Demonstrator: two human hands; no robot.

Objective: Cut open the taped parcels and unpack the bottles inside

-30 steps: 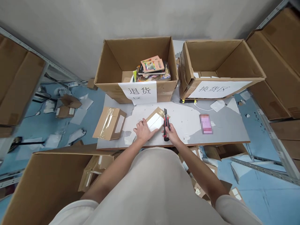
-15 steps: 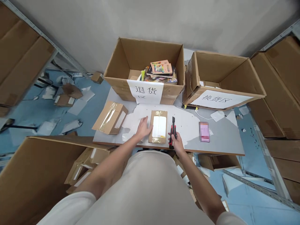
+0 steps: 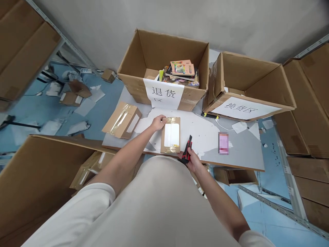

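Observation:
A flat cardboard box [image 3: 171,134] with a white label and shiny tape lies on the table in front of me. My left hand [image 3: 157,123] is closed on its far left corner. In my right hand [image 3: 192,160] is a red and black utility knife [image 3: 187,151], its blade end pointing away from me. Some fingers of that hand reach to the box's near right corner; whether they touch it I cannot tell.
A large carton [image 3: 131,80] holding books and another open carton [image 3: 257,87] stand at the table's back. A taped box [image 3: 122,118] sits left, a blurred pink item [image 3: 223,143] right. Behind the box lies a yellow-black tool [image 3: 209,115]. A big open carton [image 3: 33,178] flanks me.
My left hand has gone from the box's left side to its far left corner, its fingers now curled. The right hand and knife have lowered toward me, the knife tilting right.

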